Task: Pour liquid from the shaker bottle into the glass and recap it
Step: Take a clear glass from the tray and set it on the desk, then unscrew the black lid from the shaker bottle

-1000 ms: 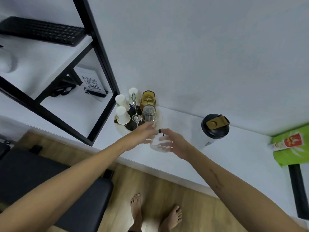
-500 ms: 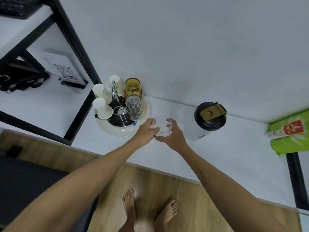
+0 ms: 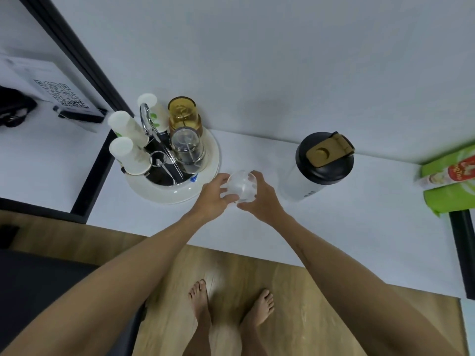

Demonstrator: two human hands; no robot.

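Plain pale wall (image 3: 282, 60); white counter (image 3: 359, 222); wood floor (image 3: 295, 304); black shelf frame (image 3: 84, 65).

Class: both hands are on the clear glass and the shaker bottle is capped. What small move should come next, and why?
Probably free the right hand and reach for the shaker bottle. The glass looks set on the counter, and the flip cap is closed, so pouring cannot start.

1. The glass (image 3: 241, 186) sits on the tabletop (image 3: 359, 227), between both hands.
2. A cup tray (image 3: 205, 186) stands just left of it.
3. The shaker bottle (image 3: 321, 165) stands right of it.
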